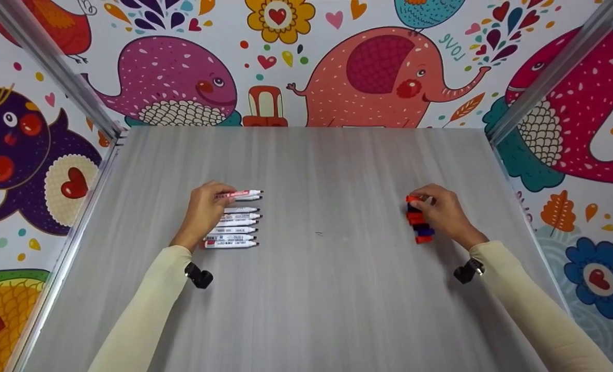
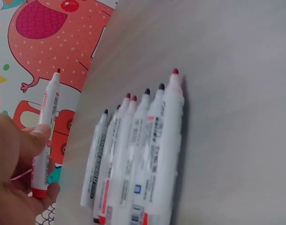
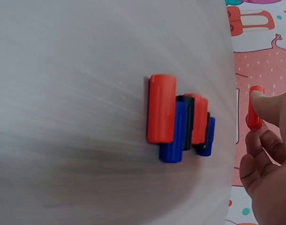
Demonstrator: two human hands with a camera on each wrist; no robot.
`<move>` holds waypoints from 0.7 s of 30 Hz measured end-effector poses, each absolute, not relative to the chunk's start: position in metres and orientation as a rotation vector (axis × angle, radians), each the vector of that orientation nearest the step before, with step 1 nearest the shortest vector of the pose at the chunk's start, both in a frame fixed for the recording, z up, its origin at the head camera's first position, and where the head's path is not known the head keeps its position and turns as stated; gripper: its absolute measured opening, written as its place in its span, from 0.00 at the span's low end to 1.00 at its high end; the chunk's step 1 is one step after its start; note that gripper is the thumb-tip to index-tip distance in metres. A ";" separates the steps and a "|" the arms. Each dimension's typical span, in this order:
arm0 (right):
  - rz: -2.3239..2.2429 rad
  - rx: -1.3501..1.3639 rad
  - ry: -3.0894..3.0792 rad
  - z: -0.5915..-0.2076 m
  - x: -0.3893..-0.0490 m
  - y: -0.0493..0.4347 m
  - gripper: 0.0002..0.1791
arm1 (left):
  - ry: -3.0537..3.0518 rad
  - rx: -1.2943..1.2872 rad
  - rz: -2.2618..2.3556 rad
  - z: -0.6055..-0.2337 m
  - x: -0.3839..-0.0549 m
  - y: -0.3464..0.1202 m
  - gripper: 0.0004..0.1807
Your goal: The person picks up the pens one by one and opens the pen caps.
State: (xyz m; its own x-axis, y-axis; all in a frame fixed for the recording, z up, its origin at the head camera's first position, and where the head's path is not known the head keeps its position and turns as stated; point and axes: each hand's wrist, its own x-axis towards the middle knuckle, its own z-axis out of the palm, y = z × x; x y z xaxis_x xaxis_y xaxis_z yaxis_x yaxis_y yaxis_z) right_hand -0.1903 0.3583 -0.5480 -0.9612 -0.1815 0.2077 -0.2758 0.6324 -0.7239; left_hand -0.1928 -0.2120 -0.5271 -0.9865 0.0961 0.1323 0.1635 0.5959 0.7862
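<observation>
Between thumb and fingers, my left hand (image 1: pixel 207 209) pinches an uncapped whiteboard marker (image 2: pixel 51 105), white with a red tip and red end. It is raised above the far end of a row of uncapped white markers (image 1: pixel 234 230). In the left wrist view these markers lie side by side, with red or black tips. Over on the right, my right hand (image 1: pixel 441 206) pinches a red marker cap (image 3: pixel 252 123) between thumb and finger. Close beside that hand lies a row of red, blue and black caps (image 3: pixel 161 108), partly overlapping in the right wrist view.
Both rows lie on a grey wood-grain table (image 1: pixel 332 289), with a wide gap between them. A small dark mark (image 1: pixel 319 234) shows near the table's middle. Walls with cartoon animals (image 1: pixel 379 77) and metal corner posts (image 1: pixel 549 77) enclose the back and sides.
</observation>
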 end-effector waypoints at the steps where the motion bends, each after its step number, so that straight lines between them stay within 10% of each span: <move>1: 1.237 0.376 -2.751 -0.551 -0.191 0.359 0.07 | -2.746 -0.218 -1.351 -0.530 -0.193 -0.214 0.10; 21: 1.235 0.274 -2.844 -0.563 -0.216 0.363 0.08 | -2.809 -0.202 -1.240 -0.564 -0.227 -0.228 0.11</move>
